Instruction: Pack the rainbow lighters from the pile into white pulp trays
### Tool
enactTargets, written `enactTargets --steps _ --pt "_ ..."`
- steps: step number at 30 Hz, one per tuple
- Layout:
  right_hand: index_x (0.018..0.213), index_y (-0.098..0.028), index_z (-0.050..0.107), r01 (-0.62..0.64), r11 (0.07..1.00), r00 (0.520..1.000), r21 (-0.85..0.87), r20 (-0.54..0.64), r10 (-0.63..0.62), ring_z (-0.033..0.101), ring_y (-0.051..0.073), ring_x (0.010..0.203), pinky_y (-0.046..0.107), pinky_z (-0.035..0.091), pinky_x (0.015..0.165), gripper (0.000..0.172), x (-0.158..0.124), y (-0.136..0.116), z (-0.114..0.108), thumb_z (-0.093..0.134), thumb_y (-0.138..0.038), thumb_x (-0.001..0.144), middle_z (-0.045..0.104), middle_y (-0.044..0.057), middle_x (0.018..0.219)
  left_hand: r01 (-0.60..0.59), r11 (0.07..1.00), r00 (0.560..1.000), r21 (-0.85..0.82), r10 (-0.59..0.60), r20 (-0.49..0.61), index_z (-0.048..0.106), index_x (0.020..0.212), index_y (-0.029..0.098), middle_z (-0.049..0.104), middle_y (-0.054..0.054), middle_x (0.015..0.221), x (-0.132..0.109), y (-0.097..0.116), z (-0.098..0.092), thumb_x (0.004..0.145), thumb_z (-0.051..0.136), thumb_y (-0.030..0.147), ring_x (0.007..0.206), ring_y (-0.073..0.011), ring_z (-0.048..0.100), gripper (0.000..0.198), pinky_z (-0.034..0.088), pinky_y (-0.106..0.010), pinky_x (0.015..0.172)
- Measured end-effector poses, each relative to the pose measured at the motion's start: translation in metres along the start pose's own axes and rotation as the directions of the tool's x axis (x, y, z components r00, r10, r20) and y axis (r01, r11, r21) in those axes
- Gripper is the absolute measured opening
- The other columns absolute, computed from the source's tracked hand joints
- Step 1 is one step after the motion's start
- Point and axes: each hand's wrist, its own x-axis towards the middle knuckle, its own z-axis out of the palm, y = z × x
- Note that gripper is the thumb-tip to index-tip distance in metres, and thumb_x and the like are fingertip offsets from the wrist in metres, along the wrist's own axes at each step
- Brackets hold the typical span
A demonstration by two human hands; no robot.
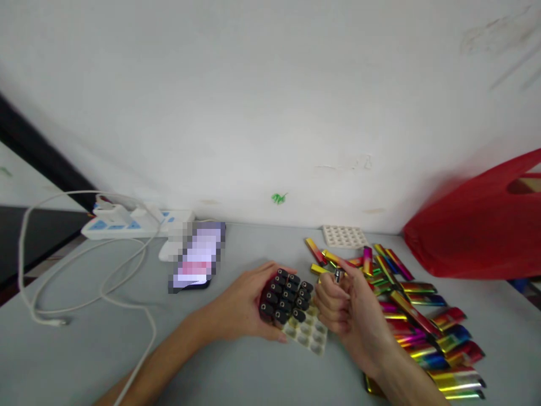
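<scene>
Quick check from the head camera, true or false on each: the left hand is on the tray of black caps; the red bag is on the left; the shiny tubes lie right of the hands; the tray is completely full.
1. The left hand holds the tray of black caps. True.
2. The red bag is on the left. False: it sits at the right.
3. The shiny tubes lie right of the hands. True.
4. The tray is completely full. False: its near cells are empty.

Bare forearms, no sleeves, unadorned hands
</scene>
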Motion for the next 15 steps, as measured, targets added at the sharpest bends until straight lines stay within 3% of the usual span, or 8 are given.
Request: enactTargets --steps 8,15 --pt "0.061 -0.026 0.032 0.027 0.995 0.997 -0.093 -0.073 -0.034 0.005 0.006 0.048 0.023 0.006 0.043 0.054 -0.0025 0.0062 0.0028 0.073 -0.052 0.083 0.017 -0.013 0.054 0.006 1.0 1.0 0.02 -0.006 0.001 0.068 0.141 0.026 0.073 -0.008 0.127 -0.0005 -0.0021 -0.0003 0.063 0.105 0.043 0.117 -0.0331 0.07 0.089 0.057 -0.043 0.104" --pt "0.061 -0.026 0.031 0.016 0.996 0.998 -0.092 -0.063 -0.022 0.004 0.006 0.049 0.023 0.003 0.043 0.067 0.0007 0.0025 0.0021 0.076 -0.069 0.084 0.016 -0.013 0.055 -0.012 1.0 1.0 0.01 0.012 0.005 0.067 0.142 0.025 0.073 -0.007 0.128 -0.0011 -0.0017 -0.0005 0.064 0.106 0.042 0.118 -0.0332 0.071 0.089 0.056 -0.042 0.104"
